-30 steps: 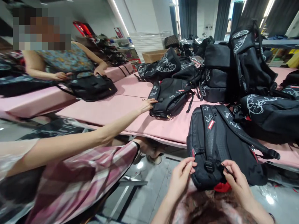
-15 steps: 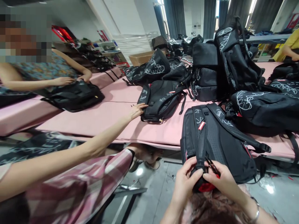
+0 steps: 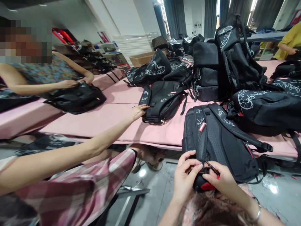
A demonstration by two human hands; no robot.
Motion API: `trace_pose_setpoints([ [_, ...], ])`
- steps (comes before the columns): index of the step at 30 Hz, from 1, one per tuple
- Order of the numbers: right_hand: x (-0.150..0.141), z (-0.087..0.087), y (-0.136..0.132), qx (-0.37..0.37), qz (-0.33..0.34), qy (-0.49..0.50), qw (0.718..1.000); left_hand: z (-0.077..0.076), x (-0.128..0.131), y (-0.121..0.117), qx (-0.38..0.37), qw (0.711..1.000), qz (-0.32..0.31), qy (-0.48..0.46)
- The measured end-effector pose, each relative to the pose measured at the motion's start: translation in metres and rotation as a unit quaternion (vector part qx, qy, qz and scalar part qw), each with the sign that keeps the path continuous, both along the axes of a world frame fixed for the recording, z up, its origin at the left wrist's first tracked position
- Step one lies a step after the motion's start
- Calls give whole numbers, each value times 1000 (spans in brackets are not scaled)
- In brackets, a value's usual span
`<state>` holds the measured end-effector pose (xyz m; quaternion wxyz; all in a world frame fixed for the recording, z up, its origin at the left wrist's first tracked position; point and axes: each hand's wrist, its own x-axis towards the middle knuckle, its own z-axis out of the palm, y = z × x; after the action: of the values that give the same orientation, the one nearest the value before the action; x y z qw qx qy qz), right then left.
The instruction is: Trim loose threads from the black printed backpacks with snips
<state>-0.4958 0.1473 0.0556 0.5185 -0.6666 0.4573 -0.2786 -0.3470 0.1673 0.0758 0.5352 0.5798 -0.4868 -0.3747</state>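
Note:
A black backpack (image 3: pixel 217 147) with white scribbled print lies back-panel up, partly on the table edge and partly toward my lap. My left hand (image 3: pixel 187 174) pinches the lower end of its shoulder strap (image 3: pixel 201 150) between thumb and fingertips. Facing it from the right, my right hand (image 3: pixel 222 179) is closed around dark thread snips (image 3: pixel 213 169). Their narrow tip points at the strap end beside my left fingertips. A red patch (image 3: pixel 208 186) of the bag shows under my hands. Whether a loose thread is between my left fingers is too small to tell.
Several black backpacks are piled on the pink-covered table (image 3: pixel 119 116), including a large one (image 3: pixel 270 110) on the right. At my left, a co-worker's hand (image 3: pixel 138 112) touches another backpack (image 3: pixel 162 100). Across the table, a person handles a black bag (image 3: pixel 80 97).
The snips' blades, spread apart before, now look closer together. My left fingers have lifted slightly and shifted at the strap end. The person across has moved their hands a little on the bag.

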Motion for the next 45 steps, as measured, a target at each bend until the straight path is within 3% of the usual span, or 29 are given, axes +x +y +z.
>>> trace_pose_setpoints([
  [3, -10, 13, -3, -35, 0, 24, 999, -2, -3, -3, -15, 998, 58, 5],
  [6, -24, 29, -10, -154, -16, 74, 985, -3, -8, -4, -12, 993, 107, 49],
  [11, -36, 53, -27, -347, 61, 196, 915, -4, -15, -6, -22, 987, 135, 84],
  [16, -31, 73, -33, -412, 126, 315, 846, -5, -18, -6, -63, 990, 127, 13],
  [20, -29, 78, -32, -428, 141, 345, 823, -5, -19, -6, -77, 989, 123, -27],
  [22, -31, 75, -33, -419, 139, 336, 832, -6, -20, -7, -73, 989, 125, -7],
  [28, -35, 63, -38, -352, 135, 245, 893, -7, -18, -8, 0, 984, 121, 131],
  [34, -24, 75, -40, -362, 165, 317, 861, -4, -18, -8, -30, 989, 109, 93],
  [37, -24, 77, -41, -360, 167, 310, 864, -3, -20, -7, -21, 985, 113, 126],
  [39, -28, 72, -42, -345, 155, 268, 886, -3, -19, -7, 20, 968, 116, 219],
  [41, -34, 64, -42, -302, 120, 189, 927, -2, -17, -7, 52, 934, 106, 337],
  [43, -37, 53, -41, -216, 82, 89, 969, -1, -12, -8, 57, 899, 84, 427],
  [45, -35, 38, -39, -116, 58, 3, 992, 2, -7, -11, 61, 882, 64, 462],
])
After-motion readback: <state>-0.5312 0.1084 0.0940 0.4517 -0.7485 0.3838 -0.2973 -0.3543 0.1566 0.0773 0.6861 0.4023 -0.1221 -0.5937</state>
